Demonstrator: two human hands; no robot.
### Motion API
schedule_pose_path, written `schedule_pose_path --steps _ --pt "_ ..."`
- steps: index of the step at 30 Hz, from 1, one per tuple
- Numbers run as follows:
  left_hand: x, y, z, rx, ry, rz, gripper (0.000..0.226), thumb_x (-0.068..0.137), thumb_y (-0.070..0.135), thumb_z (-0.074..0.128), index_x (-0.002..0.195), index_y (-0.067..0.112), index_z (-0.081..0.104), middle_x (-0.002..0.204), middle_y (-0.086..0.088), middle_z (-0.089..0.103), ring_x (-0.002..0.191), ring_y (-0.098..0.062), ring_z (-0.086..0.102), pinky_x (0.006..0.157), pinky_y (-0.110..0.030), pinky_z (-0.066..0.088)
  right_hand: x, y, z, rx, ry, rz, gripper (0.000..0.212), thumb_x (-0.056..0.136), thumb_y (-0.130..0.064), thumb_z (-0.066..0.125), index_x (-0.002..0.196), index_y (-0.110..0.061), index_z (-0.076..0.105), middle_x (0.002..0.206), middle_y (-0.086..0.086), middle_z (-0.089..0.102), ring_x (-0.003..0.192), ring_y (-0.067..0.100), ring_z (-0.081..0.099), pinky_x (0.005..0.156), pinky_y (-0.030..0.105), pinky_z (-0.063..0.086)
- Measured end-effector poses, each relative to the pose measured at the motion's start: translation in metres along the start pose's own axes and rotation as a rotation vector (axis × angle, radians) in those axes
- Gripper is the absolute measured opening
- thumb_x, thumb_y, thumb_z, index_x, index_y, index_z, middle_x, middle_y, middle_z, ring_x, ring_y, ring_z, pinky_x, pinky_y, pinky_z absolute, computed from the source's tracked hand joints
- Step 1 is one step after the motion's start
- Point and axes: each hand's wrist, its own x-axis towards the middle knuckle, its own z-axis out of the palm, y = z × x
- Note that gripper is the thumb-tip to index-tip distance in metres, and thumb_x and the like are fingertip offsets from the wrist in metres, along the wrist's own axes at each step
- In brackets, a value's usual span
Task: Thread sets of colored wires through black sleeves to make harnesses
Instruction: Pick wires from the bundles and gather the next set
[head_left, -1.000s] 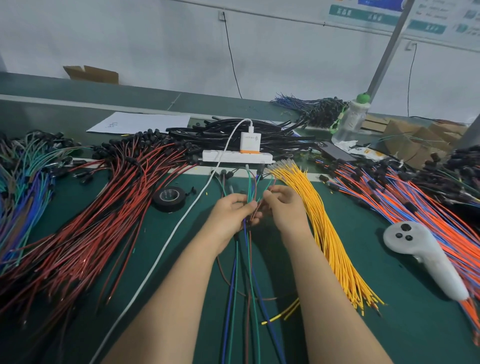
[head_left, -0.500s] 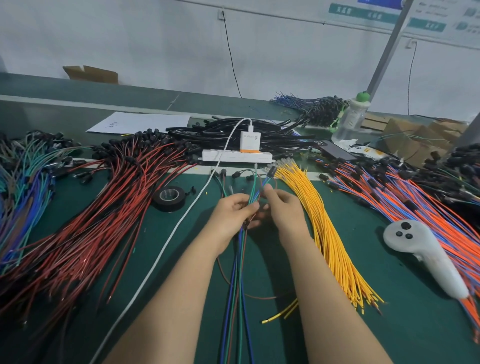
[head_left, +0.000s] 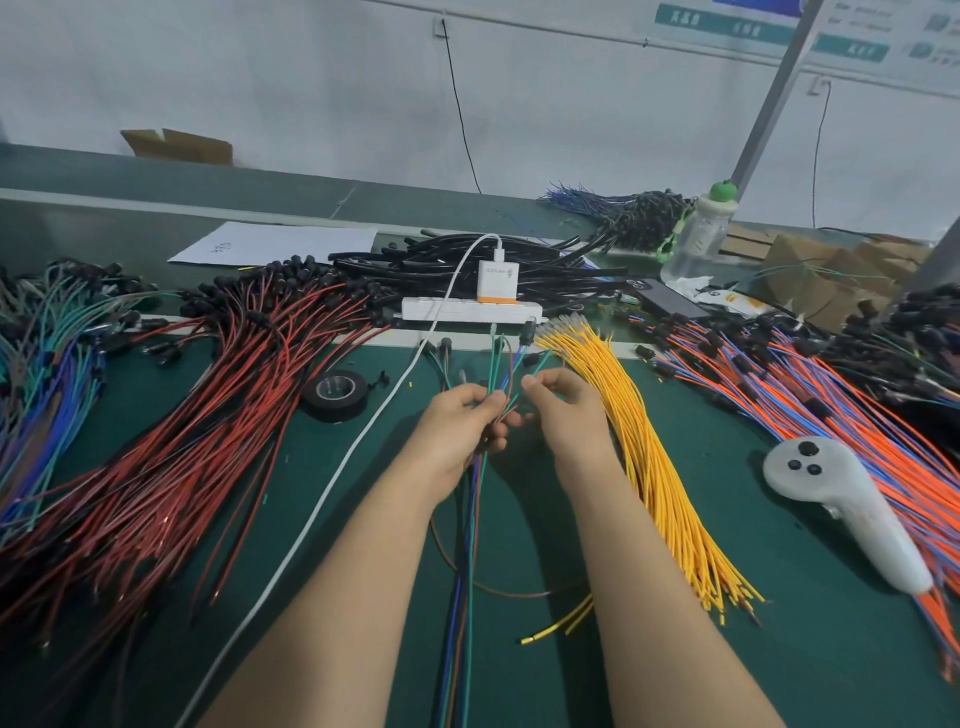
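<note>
Grips a set of green, blue and brown wires (head_left: 492, 364) in the curled left hand (head_left: 457, 431) above the green mat (head_left: 831, 649), pinches one green strand in the right hand (head_left: 569, 410), seemingly levelling ends for threading, black sleeves (head_left: 415, 260) heaped beyond the power strip (head_left: 467, 312).

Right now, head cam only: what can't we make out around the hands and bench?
1. Head view: whether the right hand pinches a wire; its own curled fingers hide the contact.
2. Head view: wire count in the wire set gripped by the left hand; fingers cover it, strands overlap.
3. Head view: wire set's near ends; cut off by the bottom edge.
4. Head view: writing on the paper sheet and wall posters; too small, blurred.
</note>
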Motion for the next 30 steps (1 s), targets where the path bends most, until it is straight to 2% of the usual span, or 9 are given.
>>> schedule_pose_path --steps 4,8,11,13,19,21,24,26,30 --pt "0.001 -0.001 -0.003 -0.054 -0.01 -0.016 0.019 0.097 0.009 0.051 0.08 0.005 0.058 0.061 -0.003 0.066 0.048 -0.004 0.056 0.049 -0.017 0.049 0.001 0.002 0.001 -0.051 -0.007 0.028 0.015 0.091 -0.02 0.061 0.077 -0.016 0.057 0.101 0.02 0.066 0.088 0.039 0.063 0.089 0.05 0.05" --pt "0.001 -0.005 -0.001 -0.005 0.0 0.023 0.015 0.095 0.009 0.054 0.082 0.005 0.06 0.056 0.003 0.065 0.052 -0.006 0.063 0.05 -0.018 0.052 0.002 0.005 -0.002 -0.202 0.157 -0.106 0.013 0.087 -0.019 0.066 0.087 -0.018 0.053 0.097 0.0 0.059 0.094 0.018 0.056 0.083 0.03 0.043" --pt "0.0 -0.006 0.0 0.038 -0.008 0.057 0.014 0.094 0.008 0.055 0.082 0.007 0.061 0.054 0.006 0.064 0.051 -0.006 0.061 0.049 -0.017 0.05 0.001 0.0 -0.004 -0.241 0.113 -0.167 0.017 0.089 -0.027 0.066 0.075 -0.017 0.064 0.079 -0.008 0.063 0.079 0.008 0.056 0.073 0.026 0.041" --pt "0.0 -0.007 0.0 0.073 -0.015 0.081 0.014 0.094 0.006 0.054 0.082 0.008 0.061 0.055 0.006 0.063 0.052 -0.006 0.061 0.048 -0.018 0.049 0.0 -0.002 -0.002 -0.277 0.05 -0.142 0.024 0.087 -0.03 0.067 0.069 -0.014 0.067 0.071 -0.003 0.065 0.071 0.01 0.058 0.07 0.028 0.045" --pt "0.0 -0.002 0.003 -0.058 0.069 -0.021 0.023 0.098 0.006 0.047 0.077 0.007 0.056 0.064 -0.002 0.052 0.046 -0.004 0.056 0.046 -0.018 0.05 0.003 -0.009 -0.007 -0.209 0.069 -0.155 0.025 0.089 -0.021 0.066 0.066 -0.018 0.057 0.066 -0.009 0.057 0.064 0.013 0.052 0.061 0.022 0.042" --pt "0.0 0.0 0.002 -0.096 0.085 -0.056 0.025 0.1 0.007 0.043 0.078 0.005 0.055 0.064 0.0 0.05 0.045 -0.003 0.054 0.043 -0.016 0.048 0.004 -0.009 -0.01 -0.093 0.12 -0.148 0.024 0.09 -0.021 0.064 0.068 -0.021 0.056 0.069 -0.009 0.055 0.069 0.011 0.05 0.067 0.025 0.041" --pt "-0.002 0.001 -0.001 -0.017 0.017 -0.065 0.027 0.101 0.011 0.039 0.082 0.008 0.059 0.066 0.001 0.044 0.042 -0.001 0.047 0.04 -0.013 0.041 0.006 -0.006 -0.015 0.021 0.25 -0.076 0.021 0.093 -0.02 0.061 0.072 -0.02 0.055 0.061 -0.004 0.05 0.048 0.003 0.044 0.049 0.017 0.037" --pt "-0.003 0.001 -0.002 -0.019 -0.028 -0.066 0.027 0.101 0.012 0.04 0.084 0.01 0.059 0.068 0.002 0.042 0.042 -0.001 0.045 0.039 -0.012 0.038 0.008 -0.004 -0.019 0.099 0.311 -0.002 0.02 0.095 -0.019 0.058 0.075 -0.017 0.054 0.061 0.001 0.052 0.041 0.005 0.043 0.043 0.018 0.037" --pt "-0.004 0.003 0.0 -0.226 -0.018 -0.063 0.026 0.102 0.012 0.038 0.086 0.007 0.057 0.073 -0.003 0.05 0.059 -0.009 0.058 0.05 -0.017 0.052 0.008 0.0 -0.017 0.052 0.21 0.081 0.006 0.096 -0.014 0.054 0.091 -0.011 0.052 0.067 0.003 0.061 0.034 0.004 0.047 0.039 0.018 0.038"
